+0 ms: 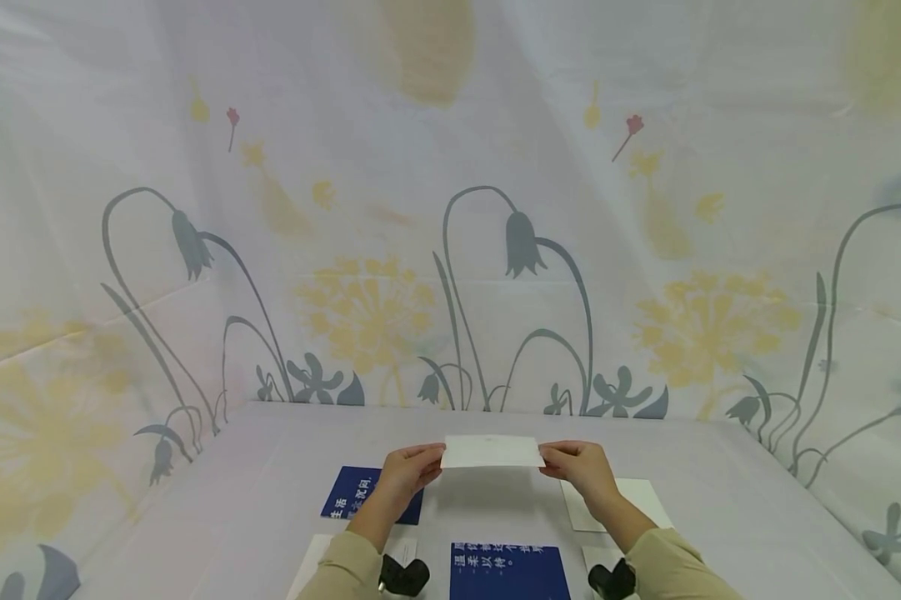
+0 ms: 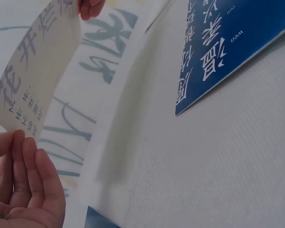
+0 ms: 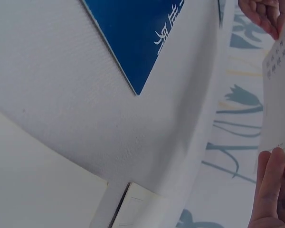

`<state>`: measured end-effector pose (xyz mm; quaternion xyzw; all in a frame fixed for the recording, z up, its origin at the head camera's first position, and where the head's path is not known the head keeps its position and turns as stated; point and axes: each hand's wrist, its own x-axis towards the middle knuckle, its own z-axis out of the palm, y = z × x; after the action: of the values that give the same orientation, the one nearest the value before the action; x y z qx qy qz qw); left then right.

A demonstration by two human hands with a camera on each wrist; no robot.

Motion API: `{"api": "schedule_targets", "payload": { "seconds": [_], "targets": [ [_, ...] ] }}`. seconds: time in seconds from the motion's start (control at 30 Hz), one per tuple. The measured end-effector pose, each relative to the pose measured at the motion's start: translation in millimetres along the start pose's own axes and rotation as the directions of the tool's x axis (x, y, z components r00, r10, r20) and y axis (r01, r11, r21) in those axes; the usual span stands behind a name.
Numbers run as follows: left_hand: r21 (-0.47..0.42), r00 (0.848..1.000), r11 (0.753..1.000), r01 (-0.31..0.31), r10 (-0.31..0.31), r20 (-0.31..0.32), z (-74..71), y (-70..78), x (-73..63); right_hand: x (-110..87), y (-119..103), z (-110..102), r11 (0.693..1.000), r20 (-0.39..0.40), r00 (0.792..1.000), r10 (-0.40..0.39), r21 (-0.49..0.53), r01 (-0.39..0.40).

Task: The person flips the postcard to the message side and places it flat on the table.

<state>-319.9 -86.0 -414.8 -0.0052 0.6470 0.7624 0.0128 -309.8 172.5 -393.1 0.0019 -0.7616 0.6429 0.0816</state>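
A white printed card (image 1: pixel 493 451) is held up above the table between both hands, slightly bowed. My left hand (image 1: pixel 407 477) pinches its left edge between thumb and fingers. At the opposite edge, my right hand (image 1: pixel 581 473) pinches it the same way. The head view shows a pale side of the card. In the left wrist view the card (image 2: pixel 42 61) shows large grey Chinese characters with smaller dark writing beneath. A blue card with white characters (image 1: pixel 508 575) lies below, near the front. Another blue card (image 1: pixel 345 490) lies partly behind the left hand.
A cream card (image 1: pixel 648 500) lies on the table (image 1: pixel 488 508) beyond the right forearm. Further pale cards (image 1: pixel 311 557) lie partly under the sleeves. Black wrist cameras (image 1: pixel 405 577) sit on both forearms. A flower-patterned curtain (image 1: pixel 488 317) stands behind the table.
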Motion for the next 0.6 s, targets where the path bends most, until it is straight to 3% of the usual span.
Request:
{"api": "schedule_targets", "payload": {
  "seconds": [0.6],
  "targets": [
    [0.092,1.000,0.996,0.014,-0.014,-0.001,0.2,-3.2,-0.1,-2.9,3.8,1.6,0.993,-0.013,0.999,0.034,-0.116,-0.035]
  ]
}}
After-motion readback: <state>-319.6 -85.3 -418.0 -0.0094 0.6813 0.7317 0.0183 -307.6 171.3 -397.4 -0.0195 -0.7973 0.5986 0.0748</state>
